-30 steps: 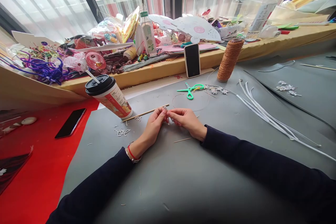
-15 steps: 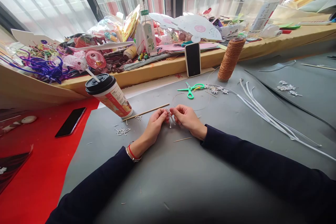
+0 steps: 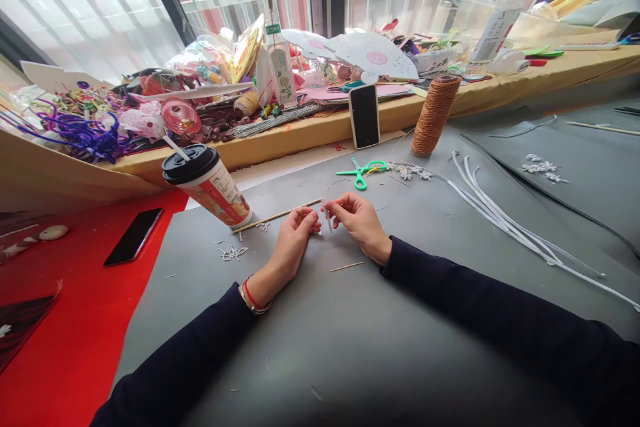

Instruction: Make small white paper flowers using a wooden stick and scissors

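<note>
My right hand (image 3: pixel 358 221) pinches a short piece of white cord (image 3: pixel 329 223) that hangs down from its fingertips. Just left of it, my left hand (image 3: pixel 296 233) has its fingers curled, thumb against fingertips; whatever it holds is too small to make out. A thin brown thread loops up behind the right fingers. Beyond the hands lie green scissors (image 3: pixel 361 173) beside small white knotted flowers (image 3: pixel 411 171). On the near side of my hands rests a short thin stick (image 3: pixel 346 267).
A paper cup (image 3: pixel 213 185) with a straw stands at left, by a long wooden stick (image 3: pixel 277 215) and white cord scraps (image 3: pixel 232 253). Behind are an upright phone (image 3: pixel 365 117) and a brown thread spool (image 3: pixel 435 117). Long white cords (image 3: pixel 510 220) lie right; another phone (image 3: pixel 133 237) lies left.
My hands have come slightly apart. The white cord piece, between both hands earlier, now hangs from my right fingertips. The view has shifted slightly.
</note>
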{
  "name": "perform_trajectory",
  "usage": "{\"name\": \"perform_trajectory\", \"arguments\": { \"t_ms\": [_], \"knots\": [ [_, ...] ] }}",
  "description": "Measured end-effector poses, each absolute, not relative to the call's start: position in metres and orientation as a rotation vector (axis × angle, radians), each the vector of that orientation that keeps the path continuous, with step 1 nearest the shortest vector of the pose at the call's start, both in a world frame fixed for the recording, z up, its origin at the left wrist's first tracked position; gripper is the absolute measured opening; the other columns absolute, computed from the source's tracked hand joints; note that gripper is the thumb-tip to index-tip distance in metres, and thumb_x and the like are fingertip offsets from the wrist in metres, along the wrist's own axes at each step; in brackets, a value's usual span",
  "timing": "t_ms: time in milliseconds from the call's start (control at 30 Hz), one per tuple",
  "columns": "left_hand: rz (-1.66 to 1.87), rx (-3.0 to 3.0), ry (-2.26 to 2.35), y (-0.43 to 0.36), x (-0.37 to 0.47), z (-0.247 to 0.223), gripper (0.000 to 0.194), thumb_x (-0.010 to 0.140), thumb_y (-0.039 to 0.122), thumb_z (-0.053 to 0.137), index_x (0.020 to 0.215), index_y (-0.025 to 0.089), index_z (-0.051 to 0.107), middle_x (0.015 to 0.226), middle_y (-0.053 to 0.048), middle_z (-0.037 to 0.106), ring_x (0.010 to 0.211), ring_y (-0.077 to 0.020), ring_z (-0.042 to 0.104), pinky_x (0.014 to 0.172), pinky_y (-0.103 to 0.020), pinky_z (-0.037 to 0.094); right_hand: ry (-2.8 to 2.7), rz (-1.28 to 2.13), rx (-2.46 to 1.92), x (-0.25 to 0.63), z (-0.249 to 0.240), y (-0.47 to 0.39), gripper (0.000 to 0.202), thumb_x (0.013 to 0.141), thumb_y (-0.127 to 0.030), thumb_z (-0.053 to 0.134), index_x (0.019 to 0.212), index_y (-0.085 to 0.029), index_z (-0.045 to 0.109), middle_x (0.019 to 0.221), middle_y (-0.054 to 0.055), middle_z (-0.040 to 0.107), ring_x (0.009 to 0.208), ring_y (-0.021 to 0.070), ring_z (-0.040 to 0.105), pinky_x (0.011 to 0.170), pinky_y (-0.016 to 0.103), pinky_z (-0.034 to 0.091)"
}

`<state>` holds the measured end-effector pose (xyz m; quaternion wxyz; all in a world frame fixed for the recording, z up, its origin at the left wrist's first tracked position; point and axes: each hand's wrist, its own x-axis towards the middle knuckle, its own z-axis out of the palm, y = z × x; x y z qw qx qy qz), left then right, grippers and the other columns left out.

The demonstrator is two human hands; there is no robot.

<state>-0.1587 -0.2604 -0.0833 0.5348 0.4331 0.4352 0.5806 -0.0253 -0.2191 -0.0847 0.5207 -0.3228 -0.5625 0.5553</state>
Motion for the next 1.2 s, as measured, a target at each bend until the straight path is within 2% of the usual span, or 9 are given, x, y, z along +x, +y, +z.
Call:
{"name": "perform_trajectory", "arguments": {
  "t_ms": [100,300,400,500,667,933,1100,1200],
  "knots": [
    [1.405,1.109,1.131,-0.263,-0.160,-0.087,0.016,0.073,0.031,0.060,0.078,0.015,0.057,0.071,0.001,0.053,0.069,-0.0090,0.049,0.072,-0.023,0.039,-1.412,1.275,-0.756,-0.025,-0.085,-0.222,0.028,0.069,-0.042,0.063,0.069,-0.016,0.052,0.074,0.003,0.061,0.059,0.0104,0.056,0.056,0.025,0.048],
    [1.431,1.068,1.092,-0.264,-0.162,-0.087,0.018,0.073,0.030,0.060,0.085,0.017,0.062,0.084,-0.002,0.059,0.074,-0.0102,0.052,0.078,-0.026,0.040,-1.603,1.065,-0.785,-0.024,-0.085,-0.228,0.023,0.069,-0.039,0.064,0.072,-0.017,0.058,0.080,0.004,0.063,0.076,0.0149,0.059,0.069,0.028,0.048],
    [1.445,1.046,1.067,-0.264,-0.161,-0.086,0.017,0.072,0.029,0.062,0.083,0.017,0.063,0.085,-0.003,0.060,0.078,-0.0120,0.053,0.079,-0.028,0.041,-1.619,1.052,-0.758,-0.024,-0.082,-0.228,0.022,0.069,-0.039,0.064,0.072,-0.017,0.059,0.081,0.003,0.063,0.077,0.0144,0.059,0.070,0.028,0.048],
    [1.468,1.063,1.058,-0.263,-0.160,-0.085,0.015,0.071,0.029,0.062,0.081,0.017,0.063,0.085,-0.002,0.060,0.079,-0.0124,0.053,0.077,-0.027,0.042,-1.560,1.146,-0.790,-0.023,-0.081,-0.227,0.025,0.067,-0.040,0.066,0.074,-0.017,0.058,0.078,0.002,0.062,0.073,0.0127,0.058,0.070,0.027,0.048],
    [1.491,1.241,1.088,-0.264,-0.162,-0.081,0.012,0.074,0.028,0.059,0.082,0.019,0.061,0.081,0.000,0.057,0.077,-0.0109,0.051,0.074,-0.024,0.041,-1.436,1.514,-0.818,-0.022,-0.082,-0.226,0.031,0.064,-0.042,0.067,0.071,-0.014,0.056,0.064,0.000,0.059,0.058,0.0093,0.055,0.060,0.025,0.047],
    [1.472,1.584,1.196,-0.263,-0.169,-0.077,0.009,0.076,0.027,0.057,0.079,0.020,0.062,0.092,-0.004,0.054,0.096,-0.0171,0.050,0.083,-0.027,0.040,-1.259,1.786,-0.728,-0.017,-0.080,-0.227,0.030,0.060,-0.033,0.072,0.082,-0.015,0.063,0.073,0.001,0.064,0.067,0.0112,0.060,0.073,0.030,0.051],
    [1.451,1.787,1.251,-0.263,-0.170,-0.076,0.008,0.077,0.025,0.056,0.079,0.022,0.062,0.094,-0.005,0.053,0.095,-0.0177,0.050,0.085,-0.030,0.038,-1.142,1.818,-0.721,-0.017,-0.083,-0.224,0.028,0.060,-0.029,0.072,0.083,-0.015,0.063,0.079,0.001,0.064,0.073,0.0112,0.062,0.081,0.031,0.049],
    [1.413,1.866,1.281,-0.264,-0.170,-0.075,0.007,0.078,0.024,0.055,0.079,0.022,0.062,0.095,-0.005,0.053,0.095,-0.0174,0.050,0.085,-0.031,0.037,-1.124,1.823,-0.699,-0.017,-0.083,-0.225,0.029,0.062,-0.026,0.072,0.087,-0.017,0.060,0.083,0.001,0.063,0.076,0.0109,0.061,0.081,0.030,0.049]
  ]
}}
